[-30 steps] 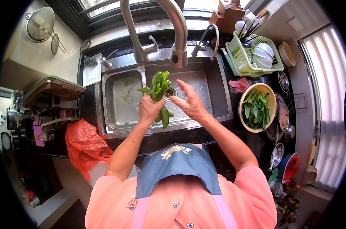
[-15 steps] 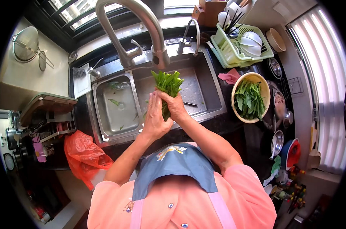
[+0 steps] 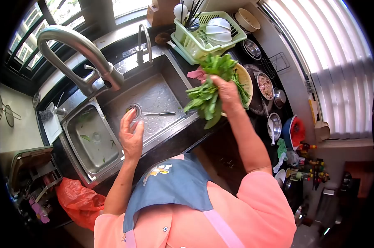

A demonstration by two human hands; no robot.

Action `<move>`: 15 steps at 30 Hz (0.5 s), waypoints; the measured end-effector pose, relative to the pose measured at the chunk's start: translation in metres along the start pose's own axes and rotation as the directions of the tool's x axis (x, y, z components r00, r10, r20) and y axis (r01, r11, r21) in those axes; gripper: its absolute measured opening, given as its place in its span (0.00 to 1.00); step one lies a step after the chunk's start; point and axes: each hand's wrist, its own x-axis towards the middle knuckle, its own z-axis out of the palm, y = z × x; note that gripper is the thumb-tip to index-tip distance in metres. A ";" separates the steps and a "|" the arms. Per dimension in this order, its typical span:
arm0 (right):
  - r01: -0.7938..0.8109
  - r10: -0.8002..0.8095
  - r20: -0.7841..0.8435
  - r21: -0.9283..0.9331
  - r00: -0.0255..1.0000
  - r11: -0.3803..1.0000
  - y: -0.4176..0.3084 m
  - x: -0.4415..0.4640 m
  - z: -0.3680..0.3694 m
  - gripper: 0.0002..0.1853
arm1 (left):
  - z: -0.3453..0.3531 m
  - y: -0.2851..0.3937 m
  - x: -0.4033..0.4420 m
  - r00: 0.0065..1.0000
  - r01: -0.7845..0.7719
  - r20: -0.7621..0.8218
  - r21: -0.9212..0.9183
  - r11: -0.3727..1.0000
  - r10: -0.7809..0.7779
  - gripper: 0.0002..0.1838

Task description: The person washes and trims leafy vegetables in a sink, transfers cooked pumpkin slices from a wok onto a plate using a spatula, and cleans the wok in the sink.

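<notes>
The right hand (image 3: 228,89) grips splayed leafy greens (image 3: 207,100) by the yellow bowl (image 3: 248,80), and stray leaves could slip out, held only mid-bunch, while the left hand (image 3: 131,138) hangs open over the sink (image 3: 158,94).

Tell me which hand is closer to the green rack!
Right. The right hand holds greens just in front of the rack; the left hand is farther off, over the sink.

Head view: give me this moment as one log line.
right hand: holds leafy greens, overlapping bowl in view | left hand: nothing held, fingers over sink
</notes>
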 end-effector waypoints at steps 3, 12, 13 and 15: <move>-0.022 0.023 -0.195 0.005 0.980 1.000 -0.001 0.026 -0.051 0.14 | -0.020 -0.032 -0.009 0.996 0.071 -0.056 0.050 0.996 -0.068 0.25; -0.281 -0.536 -0.225 -0.960 0.813 -0.023 0.084 0.066 -0.101 0.45 | -0.040 -0.044 -0.026 0.983 0.185 -0.027 0.196 0.963 -0.184 0.21; -0.235 -0.607 -0.179 -0.972 0.775 -0.014 0.082 0.065 -0.104 0.44 | -0.044 -0.054 -0.029 0.983 0.184 -0.028 0.174 0.967 -0.182 0.21; -0.191 -0.638 -0.111 -0.980 0.762 -0.059 0.070 0.057 -0.105 0.43 | -0.058 -0.084 -0.034 0.983 0.182 -0.029 0.126 0.975 -0.180 0.21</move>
